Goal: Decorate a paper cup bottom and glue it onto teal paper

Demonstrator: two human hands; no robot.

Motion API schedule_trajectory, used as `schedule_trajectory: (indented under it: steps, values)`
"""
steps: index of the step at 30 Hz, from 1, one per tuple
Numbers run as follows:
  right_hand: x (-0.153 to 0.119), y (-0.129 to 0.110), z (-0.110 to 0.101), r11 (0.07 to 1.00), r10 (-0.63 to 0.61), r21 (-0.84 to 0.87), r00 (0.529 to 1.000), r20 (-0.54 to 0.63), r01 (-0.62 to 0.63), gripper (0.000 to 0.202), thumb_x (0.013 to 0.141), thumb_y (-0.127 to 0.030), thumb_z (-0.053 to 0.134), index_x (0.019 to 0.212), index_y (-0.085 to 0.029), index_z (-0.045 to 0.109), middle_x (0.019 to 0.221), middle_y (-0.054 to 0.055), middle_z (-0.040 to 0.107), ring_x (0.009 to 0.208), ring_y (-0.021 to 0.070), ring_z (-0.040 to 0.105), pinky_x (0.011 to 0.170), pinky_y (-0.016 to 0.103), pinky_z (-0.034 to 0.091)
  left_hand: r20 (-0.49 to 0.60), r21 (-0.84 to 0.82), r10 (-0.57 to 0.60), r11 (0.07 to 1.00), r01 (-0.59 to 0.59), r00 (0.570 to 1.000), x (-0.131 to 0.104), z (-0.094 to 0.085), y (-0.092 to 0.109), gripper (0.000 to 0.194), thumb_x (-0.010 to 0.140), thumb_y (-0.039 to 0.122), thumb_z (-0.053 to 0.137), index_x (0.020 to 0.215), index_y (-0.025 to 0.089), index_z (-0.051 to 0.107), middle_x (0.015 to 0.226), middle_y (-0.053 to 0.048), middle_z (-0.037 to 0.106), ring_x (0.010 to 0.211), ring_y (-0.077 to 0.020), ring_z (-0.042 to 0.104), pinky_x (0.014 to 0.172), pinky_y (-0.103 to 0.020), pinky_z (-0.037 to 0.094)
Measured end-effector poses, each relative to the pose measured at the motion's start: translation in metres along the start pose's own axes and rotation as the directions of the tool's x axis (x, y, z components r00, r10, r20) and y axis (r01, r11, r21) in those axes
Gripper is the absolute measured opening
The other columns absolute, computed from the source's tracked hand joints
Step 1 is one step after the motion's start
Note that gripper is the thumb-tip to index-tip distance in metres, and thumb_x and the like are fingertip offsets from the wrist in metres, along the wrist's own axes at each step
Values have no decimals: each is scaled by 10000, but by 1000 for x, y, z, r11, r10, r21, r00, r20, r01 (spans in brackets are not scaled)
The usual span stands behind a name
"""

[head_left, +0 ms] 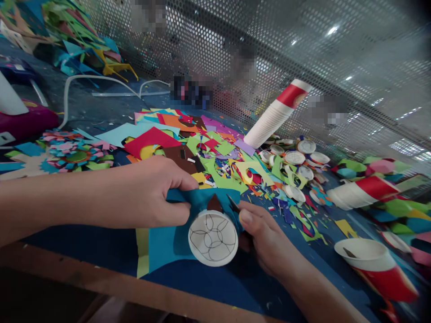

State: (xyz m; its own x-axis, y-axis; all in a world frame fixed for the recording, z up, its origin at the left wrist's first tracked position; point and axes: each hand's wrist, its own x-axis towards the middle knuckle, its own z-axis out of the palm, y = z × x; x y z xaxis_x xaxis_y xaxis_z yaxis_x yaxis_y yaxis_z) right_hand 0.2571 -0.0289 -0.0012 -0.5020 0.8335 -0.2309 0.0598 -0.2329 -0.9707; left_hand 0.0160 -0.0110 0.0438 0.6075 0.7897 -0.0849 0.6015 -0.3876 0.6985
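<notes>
My left hand (161, 193) pinches the upper edge of a blue paper sheet (164, 246) near the front of the table. Dark-bladed scissors (233, 204) are in my right hand (262, 229), their tips at the sheet's upper right part. Between the hands, a round white disc (213, 238) with black curved lines drawn on it lies over the blue sheet. A small brown pointed paper piece (214, 204) shows just above the disc. Under the sheet's left side, a yellow-green strip (142, 253) sticks out.
Colourful paper scraps (215, 152) cover the middle. A leaning stack of paper cups (276, 114) rises behind them. White discs (295, 158) lie right of it, with a second cup stack (363, 192) and a red-and-white cup (380, 264) farther right. A white cable (67, 96) runs at left.
</notes>
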Motion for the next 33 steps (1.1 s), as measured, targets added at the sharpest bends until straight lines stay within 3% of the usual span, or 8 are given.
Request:
schedule_trajectory:
  steps: [9, 17, 20, 24, 30, 33]
  values:
    - [0, -5, 3, 999, -13, -38, 1000, -10, 13, 497, 811, -623, 662, 648, -206, 447, 542, -84, 320, 451, 54, 251, 410, 221, 168, -27, -9, 78, 997, -78, 997, 1, 1, -2, 168, 751, 198, 501, 668, 170, 645, 591, 66, 548, 559, -74, 445, 476, -171, 311]
    - [0, 0, -2, 995, 12, -101, 1000, -16, -14, 532, 768, -726, 630, 693, -223, 475, 591, -66, 312, 496, 86, 272, 433, 234, 182, -63, -14, 107, 994, -108, 992, 1, 0, -1, 163, 750, 196, 515, 678, 199, 661, 601, 64, 596, 551, -91, 502, 470, -179, 335]
    - [-1, -1, -2, 996, 12, -92, 1000, -7, -13, 539, 770, -728, 624, 680, -222, 460, 583, -69, 305, 495, 84, 255, 443, 235, 177, -54, -100, 59, 993, -65, 997, 2, -2, -3, 202, 756, 223, 567, 882, 241, 724, 769, 51, 705, 674, -129, 620, 568, -169, 425]
    - [0, -4, 1, 1000, -5, -12, 999, -41, 5, 534, 769, -690, 656, 657, -216, 437, 565, -78, 306, 473, 68, 243, 429, 223, 174, -22, -277, -41, 960, 33, 999, 7, -4, -11, 498, 725, 323, 667, 1221, 295, 631, 958, 6, 727, 819, -203, 694, 592, -195, 484]
    - [2, -2, 0, 994, -87, 51, 989, -117, 93, 539, 800, -650, 653, 599, -203, 429, 506, -76, 338, 428, 54, 262, 388, 203, 177, 98, -573, -77, 811, 119, 992, 16, -2, -22, 553, 692, 257, 728, 1227, 268, 587, 1045, -31, 735, 933, -228, 719, 691, -233, 561]
    - [1, 1, -2, 990, -109, 73, 985, -134, 119, 546, 816, -661, 627, 591, -203, 431, 489, -73, 344, 416, 55, 276, 377, 200, 184, 127, -623, -127, 761, 179, 984, 18, 0, -29, 526, 716, 279, 751, 1214, 268, 583, 1067, -39, 739, 913, -217, 725, 718, -262, 581]
